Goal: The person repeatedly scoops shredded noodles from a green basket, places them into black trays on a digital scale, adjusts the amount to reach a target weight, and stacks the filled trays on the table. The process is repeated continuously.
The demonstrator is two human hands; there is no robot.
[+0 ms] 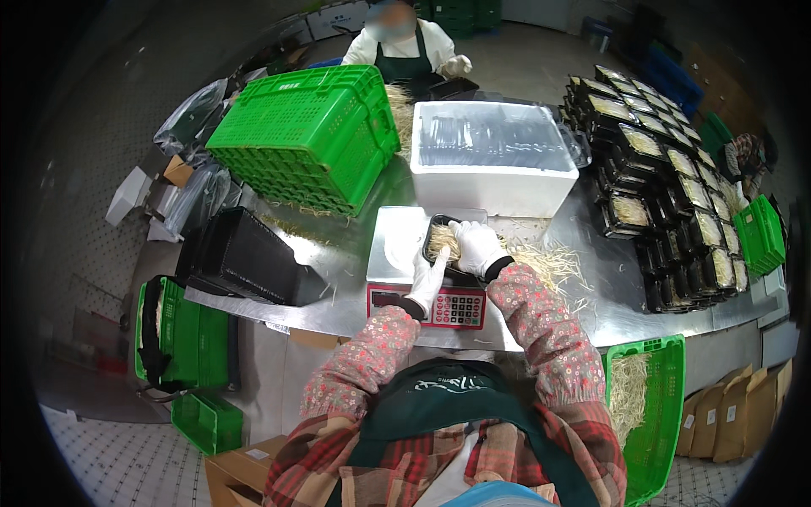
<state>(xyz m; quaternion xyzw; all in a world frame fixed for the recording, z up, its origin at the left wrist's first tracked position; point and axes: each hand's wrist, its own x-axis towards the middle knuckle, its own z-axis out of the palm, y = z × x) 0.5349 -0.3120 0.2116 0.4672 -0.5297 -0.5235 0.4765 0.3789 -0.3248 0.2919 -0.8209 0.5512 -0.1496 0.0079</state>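
Note:
A small black tray [433, 225] filled with pale thin stems [441, 242] is over the steel weighing plate [395, 245] of a red-fronted scale [456, 309]. My left hand [427, 277], in a white glove, grips the near left edge of the tray, its fingertips against the stems. From the right, my right hand [479, 245], also gloved in white, curls over the tray and closes on the stems. Its fingertips are partly hidden among them. A loose heap of the same stems [549, 266] lies on the table just right of my right hand.
A white foam box [494, 190] with stacked black trays and a green crate [304, 144] stand beyond the scale. Filled trays [667, 186] are piled at right, stacked black trays [245, 262] at left. Across the steel table [355, 313] works a person [410, 51]. A crate of stems [655, 406] stands lower right.

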